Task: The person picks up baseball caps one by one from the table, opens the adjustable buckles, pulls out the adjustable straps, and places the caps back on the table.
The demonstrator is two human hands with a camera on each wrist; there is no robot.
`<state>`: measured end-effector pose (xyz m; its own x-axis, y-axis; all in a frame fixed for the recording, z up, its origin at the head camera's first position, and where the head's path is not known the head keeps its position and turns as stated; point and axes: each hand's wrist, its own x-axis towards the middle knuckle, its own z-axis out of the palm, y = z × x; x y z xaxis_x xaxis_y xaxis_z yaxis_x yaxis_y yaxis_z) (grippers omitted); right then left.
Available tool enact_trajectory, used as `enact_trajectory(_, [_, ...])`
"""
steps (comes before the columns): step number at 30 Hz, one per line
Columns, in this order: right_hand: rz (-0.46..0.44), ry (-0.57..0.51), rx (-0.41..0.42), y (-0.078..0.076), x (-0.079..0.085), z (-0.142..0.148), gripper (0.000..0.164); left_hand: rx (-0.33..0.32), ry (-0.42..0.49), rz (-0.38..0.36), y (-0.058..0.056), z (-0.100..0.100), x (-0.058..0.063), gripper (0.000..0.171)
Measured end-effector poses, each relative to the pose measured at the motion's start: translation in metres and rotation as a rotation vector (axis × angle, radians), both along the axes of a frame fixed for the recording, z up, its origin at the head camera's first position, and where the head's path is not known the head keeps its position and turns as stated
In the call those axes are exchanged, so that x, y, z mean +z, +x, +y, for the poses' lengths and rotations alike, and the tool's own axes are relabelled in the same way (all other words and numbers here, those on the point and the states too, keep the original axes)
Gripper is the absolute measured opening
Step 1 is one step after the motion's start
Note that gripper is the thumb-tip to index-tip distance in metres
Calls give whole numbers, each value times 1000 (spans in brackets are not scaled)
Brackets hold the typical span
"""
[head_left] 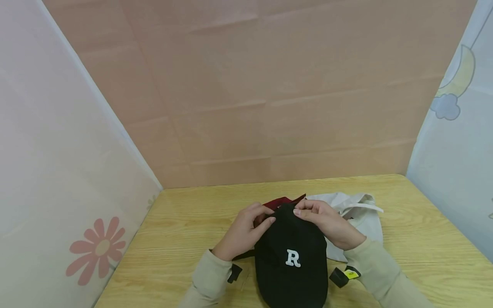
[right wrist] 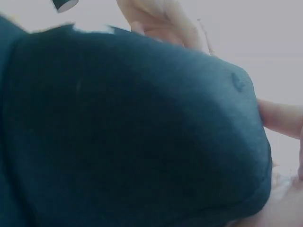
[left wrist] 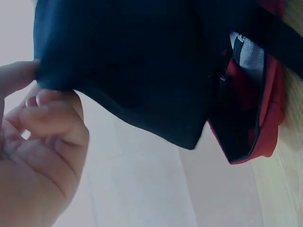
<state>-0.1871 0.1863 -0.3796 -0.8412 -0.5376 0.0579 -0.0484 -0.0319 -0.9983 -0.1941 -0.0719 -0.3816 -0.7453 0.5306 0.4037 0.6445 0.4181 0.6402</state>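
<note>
The black cap (head_left: 290,235), brim (head_left: 291,293) near, has its far end pinched by left hand (head_left: 245,228) and right hand (head_left: 328,221) (fingers curled against thumbs), presumably to steady both sides.

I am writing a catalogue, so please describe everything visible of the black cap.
The black cap looks like soft fabric, with a white letter R on its front. Its brim points toward the person, cut off by the head view's lower edge. The left hand and right hand pinch the far end of its crown; a red item and a white item lie beyond it.
</note>
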Motion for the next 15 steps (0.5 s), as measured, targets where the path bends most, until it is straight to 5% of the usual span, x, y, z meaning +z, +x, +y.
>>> enact_trajectory(5, [90, 153, -166, 4, 1, -7, 21, 32, 4, 0, 2, 0, 1, 13])
enact_trajectory(10, [348, 392, -370, 10, 3, -13, 12, 76, -19, -1, 6, 0, 2, 11])
enact_trajectory(15, [562, 584, -412, 19, 6, -15, 6, 105, -18, -25, 8, 0, 3, 8])
